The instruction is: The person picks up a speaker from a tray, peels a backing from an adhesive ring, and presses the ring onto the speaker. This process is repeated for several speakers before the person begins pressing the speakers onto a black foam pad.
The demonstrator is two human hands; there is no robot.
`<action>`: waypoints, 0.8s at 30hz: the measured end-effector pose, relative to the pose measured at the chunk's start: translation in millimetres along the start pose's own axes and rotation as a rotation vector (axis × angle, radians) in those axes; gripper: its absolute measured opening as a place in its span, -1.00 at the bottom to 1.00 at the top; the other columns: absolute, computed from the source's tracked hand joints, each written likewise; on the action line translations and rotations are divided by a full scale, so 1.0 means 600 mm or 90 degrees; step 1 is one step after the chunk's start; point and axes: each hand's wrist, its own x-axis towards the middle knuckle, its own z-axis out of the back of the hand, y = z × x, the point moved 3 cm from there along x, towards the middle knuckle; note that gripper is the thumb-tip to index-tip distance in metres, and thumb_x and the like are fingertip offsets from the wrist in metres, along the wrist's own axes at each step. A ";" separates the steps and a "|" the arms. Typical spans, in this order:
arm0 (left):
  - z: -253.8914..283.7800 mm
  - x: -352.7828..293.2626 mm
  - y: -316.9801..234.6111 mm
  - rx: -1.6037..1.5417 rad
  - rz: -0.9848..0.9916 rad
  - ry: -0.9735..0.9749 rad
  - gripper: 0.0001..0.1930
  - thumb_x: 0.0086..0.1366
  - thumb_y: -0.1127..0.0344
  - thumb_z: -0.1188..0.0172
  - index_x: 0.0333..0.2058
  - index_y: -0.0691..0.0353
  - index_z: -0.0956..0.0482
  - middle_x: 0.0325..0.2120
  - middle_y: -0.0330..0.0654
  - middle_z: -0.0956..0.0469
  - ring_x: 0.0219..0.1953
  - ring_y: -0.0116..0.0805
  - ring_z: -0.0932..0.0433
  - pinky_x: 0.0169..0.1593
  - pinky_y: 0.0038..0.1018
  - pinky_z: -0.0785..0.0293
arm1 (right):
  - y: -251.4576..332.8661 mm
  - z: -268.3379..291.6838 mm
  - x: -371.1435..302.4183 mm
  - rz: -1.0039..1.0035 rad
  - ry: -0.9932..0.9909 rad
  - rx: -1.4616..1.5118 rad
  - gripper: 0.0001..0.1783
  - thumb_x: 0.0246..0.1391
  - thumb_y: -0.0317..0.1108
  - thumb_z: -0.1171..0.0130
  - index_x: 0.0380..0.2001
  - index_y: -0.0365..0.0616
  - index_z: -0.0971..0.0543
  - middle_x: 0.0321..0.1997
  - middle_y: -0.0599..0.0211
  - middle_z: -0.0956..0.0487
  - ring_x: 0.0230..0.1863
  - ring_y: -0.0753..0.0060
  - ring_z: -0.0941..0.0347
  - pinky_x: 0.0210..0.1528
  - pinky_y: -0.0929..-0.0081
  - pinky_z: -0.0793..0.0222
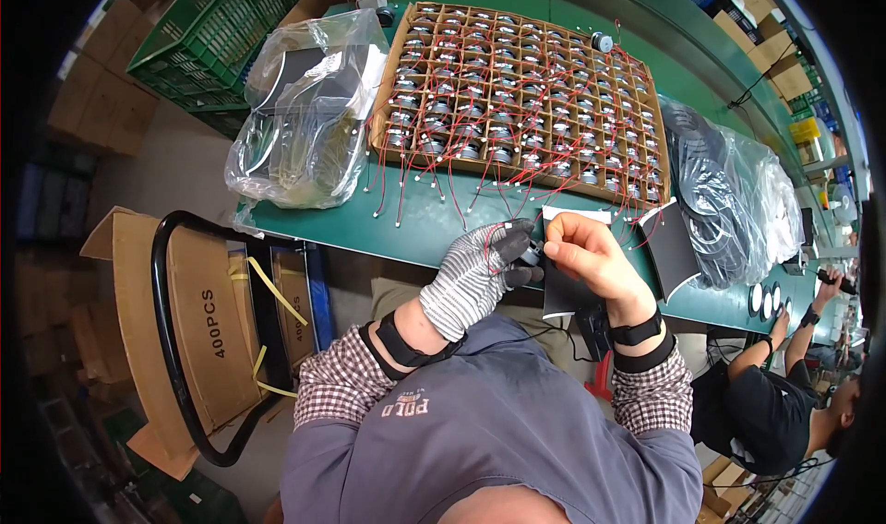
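My left hand (469,277), in a grey striped glove with dark fingertips, is closed around a small round speaker (532,256) just off the table's front edge. A red wire runs along the glove. My bare right hand (592,253) is beside it, thumb and forefinger pinched close to the speaker; whatever lies between those fingertips is too small to make out. Below the right hand, a black sheet (565,293) hangs over the table edge. Ahead of both hands, a divided cardboard box (521,175) holds many similar speakers with red wires trailing out.
Clear plastic bags lie left (309,150) and right (729,192) of the box on the green table (420,233). Another black sheet (671,247) is at the right. A trolley with a black handle (166,312) and cardboard stands left. A co-worker (761,413) works at far right.
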 end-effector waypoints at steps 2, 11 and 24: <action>0.003 0.000 0.003 0.023 -0.034 -0.003 -0.67 0.22 0.29 -0.10 -0.08 0.32 -0.41 -0.29 -0.17 -0.47 -0.34 -0.41 -0.54 -0.28 -0.51 -0.52 | 0.000 -0.002 0.002 0.004 -0.006 -0.002 -0.85 0.02 -0.38 -0.10 -0.55 -0.10 -0.37 -0.63 0.71 -0.23 -0.61 0.85 -0.05 -0.61 0.77 0.08; 0.003 -0.001 0.001 -0.116 0.056 -0.071 -0.67 0.23 0.29 -0.09 -0.07 0.33 -0.40 -0.32 -0.16 -0.48 -0.36 -0.38 -0.54 -0.28 -0.49 -0.52 | -0.004 -0.006 0.009 -0.020 -0.027 -0.040 -0.85 0.01 -0.39 -0.10 -0.55 -0.11 -0.37 -0.63 0.70 -0.24 -0.60 0.84 -0.06 -0.61 0.76 0.06; 0.013 -0.002 0.005 -0.103 0.020 -0.091 -0.66 0.18 0.39 -0.13 -0.07 0.38 -0.41 -0.33 -0.18 -0.51 -0.37 -0.43 -0.52 -0.28 -0.55 -0.52 | -0.015 -0.010 0.021 0.014 -0.056 -0.146 -0.88 -0.04 -0.42 -0.11 -0.55 -0.17 -0.40 -0.63 0.65 -0.30 -0.57 0.81 -0.13 -0.59 0.71 -0.03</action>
